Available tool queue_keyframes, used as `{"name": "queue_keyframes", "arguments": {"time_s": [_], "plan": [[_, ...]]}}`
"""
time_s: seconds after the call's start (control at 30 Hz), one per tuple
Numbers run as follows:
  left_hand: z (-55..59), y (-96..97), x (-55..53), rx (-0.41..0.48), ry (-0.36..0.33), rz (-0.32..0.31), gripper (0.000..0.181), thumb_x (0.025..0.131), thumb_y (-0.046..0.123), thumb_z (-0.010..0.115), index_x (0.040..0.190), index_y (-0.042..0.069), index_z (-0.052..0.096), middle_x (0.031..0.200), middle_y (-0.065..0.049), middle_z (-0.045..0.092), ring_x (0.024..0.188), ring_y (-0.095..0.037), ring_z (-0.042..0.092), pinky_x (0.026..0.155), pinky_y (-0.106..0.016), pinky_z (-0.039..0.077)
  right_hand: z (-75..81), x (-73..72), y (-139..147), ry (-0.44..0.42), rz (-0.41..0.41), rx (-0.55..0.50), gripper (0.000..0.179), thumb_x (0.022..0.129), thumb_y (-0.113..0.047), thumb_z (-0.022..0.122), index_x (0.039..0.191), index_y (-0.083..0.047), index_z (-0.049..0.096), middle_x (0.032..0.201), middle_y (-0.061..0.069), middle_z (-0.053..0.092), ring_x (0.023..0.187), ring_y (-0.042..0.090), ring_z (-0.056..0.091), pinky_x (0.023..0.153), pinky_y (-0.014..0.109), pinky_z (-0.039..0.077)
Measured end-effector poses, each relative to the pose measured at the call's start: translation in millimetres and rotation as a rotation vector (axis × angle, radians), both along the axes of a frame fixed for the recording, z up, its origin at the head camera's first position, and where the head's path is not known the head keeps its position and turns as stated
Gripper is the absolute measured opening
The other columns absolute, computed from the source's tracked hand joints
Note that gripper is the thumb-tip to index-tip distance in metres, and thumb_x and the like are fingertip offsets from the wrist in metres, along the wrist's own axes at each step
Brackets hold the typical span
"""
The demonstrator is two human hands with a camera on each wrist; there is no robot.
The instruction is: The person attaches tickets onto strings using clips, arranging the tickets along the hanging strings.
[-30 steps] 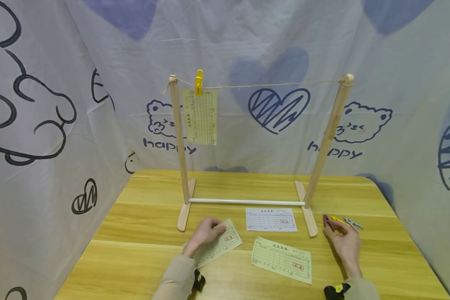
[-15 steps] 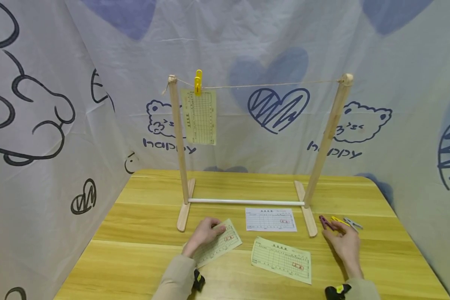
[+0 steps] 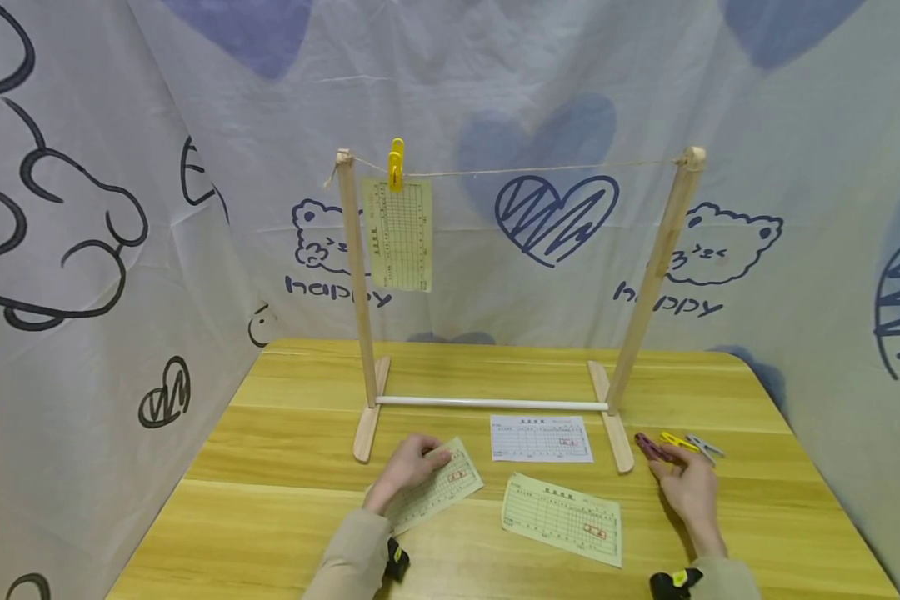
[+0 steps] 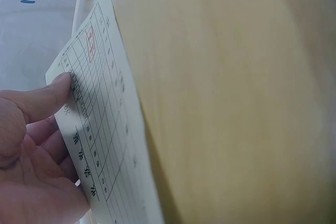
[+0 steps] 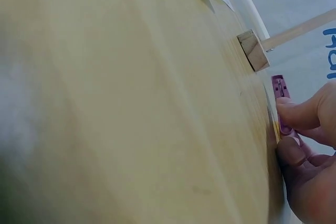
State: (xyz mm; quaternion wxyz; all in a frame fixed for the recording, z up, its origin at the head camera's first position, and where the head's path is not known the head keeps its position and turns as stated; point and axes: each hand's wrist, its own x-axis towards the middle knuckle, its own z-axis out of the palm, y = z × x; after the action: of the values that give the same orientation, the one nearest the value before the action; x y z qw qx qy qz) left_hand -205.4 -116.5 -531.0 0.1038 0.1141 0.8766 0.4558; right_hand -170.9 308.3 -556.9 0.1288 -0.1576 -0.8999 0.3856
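Note:
My left hand point(image 3: 411, 468) pinches a yellow-green printed receipt slip point(image 4: 102, 108) by its long edge, thumb on the printed face and fingers behind. At the right, my right hand point(image 3: 690, 492) holds a dark purple clothespin point(image 5: 281, 90) between thumb and fingers, just over the table. Beyond that hand lie a yellow clothespin point(image 3: 677, 440) and a grey clothespin point(image 3: 705, 446). Another yellow-green slip point(image 3: 562, 521) lies between the hands, with a white slip point(image 3: 542, 439) behind it. One more slip point(image 3: 401, 242) hangs from the string under a yellow clothespin point(image 3: 396, 167).
A wooden frame with a left post point(image 3: 360, 283) and a right post point(image 3: 656, 279) stands at the table's middle. Its string point(image 3: 525, 171) runs between the post tops. A white rod point(image 3: 495, 404) joins the feet low down. Patterned cloth point(image 3: 450, 83) hangs behind the wooden table point(image 3: 285, 500).
The purple clothespin has shifted slightly left and turned in my right hand's fingers, away from the other clothespins. My left hand and its slip stay about where they were.

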Motion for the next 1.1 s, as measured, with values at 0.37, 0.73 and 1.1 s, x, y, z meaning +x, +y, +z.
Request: {"name": "queue_keyframes", "arguments": {"time_s": [0.37, 0.73, 1.1], "plan": [[0.7, 0.7, -1.3, -0.002, 0.011, -0.001, 0.023, 0.100, 0.017, 0.063, 0.086, 0.000, 0.071, 0.071, 0.000, 0.058, 0.062, -0.010, 0.043, 0.053, -0.018, 0.033, 4.8, 3.9, 0.5, -0.023, 0.015, -0.064, 0.036, 0.101, -0.009, 0.057, 0.132, 0.009, 0.057, 0.116, 0.029, 0.062, 0.071, 0.008, 0.045, 0.059, 0.021, 0.035], [4.2, 3.2, 1.2, 0.061, 0.009, 0.054, 0.023, 0.101, 0.018, 0.060, 0.097, -0.002, 0.072, 0.080, -0.010, 0.066, 0.066, -0.010, 0.048, 0.056, -0.018, 0.038, 13.5, 3.3, -6.2, 0.107, -0.056, -0.353, 0.039, 0.107, -0.024, 0.048, 0.135, 0.001, 0.057, 0.099, -0.002, 0.058, 0.059, -0.001, 0.047, 0.050, 0.017, 0.044], [3.1, 4.2, 0.6, 0.179, 0.069, 0.160, 0.024, 0.100, 0.017, 0.063, 0.095, -0.004, 0.073, 0.087, -0.018, 0.072, 0.071, -0.010, 0.053, 0.061, -0.018, 0.042, 29.9, -0.8, -16.4, 0.245, -0.138, -0.876, 0.045, 0.102, -0.030, 0.057, 0.139, -0.003, 0.058, 0.092, -0.015, 0.065, 0.074, 0.001, 0.060, 0.062, 0.013, 0.051]]}}
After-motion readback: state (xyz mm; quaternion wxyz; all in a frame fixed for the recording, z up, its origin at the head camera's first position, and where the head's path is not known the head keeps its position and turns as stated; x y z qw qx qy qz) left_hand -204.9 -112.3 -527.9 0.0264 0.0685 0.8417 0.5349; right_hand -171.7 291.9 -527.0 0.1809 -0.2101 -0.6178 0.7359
